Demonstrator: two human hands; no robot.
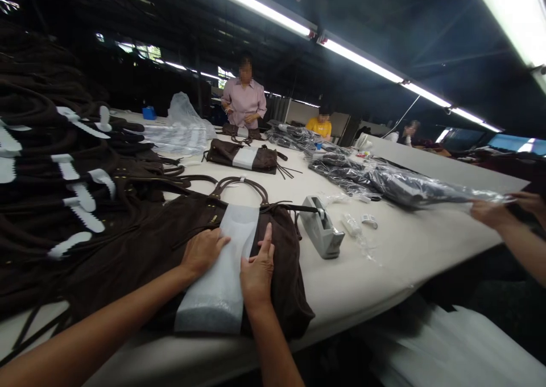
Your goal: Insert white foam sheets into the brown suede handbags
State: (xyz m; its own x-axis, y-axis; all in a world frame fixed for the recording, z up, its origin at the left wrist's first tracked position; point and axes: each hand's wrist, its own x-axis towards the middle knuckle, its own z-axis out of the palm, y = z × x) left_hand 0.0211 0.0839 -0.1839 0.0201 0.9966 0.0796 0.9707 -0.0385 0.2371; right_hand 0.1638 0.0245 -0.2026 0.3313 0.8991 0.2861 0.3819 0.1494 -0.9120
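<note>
A dark brown handbag lies on the table in front of me, its looped handles pointing away. A band of white translucent paper runs across its middle. My left hand rests on the bag at the band's left edge, fingers lying against it, thumb side on the paper. At the band's right edge, my right hand touches paper and bag, the index finger stretched forward. Neither hand is seen gripping anything. Just right of the bag stands a grey tape dispenser.
Brown bags with white paper tags pile high on the left. Another banded bag lies farther back. Plastic-wrapped bags cover the right side, where a co-worker's hands pull at plastic. A person in pink stands across the table.
</note>
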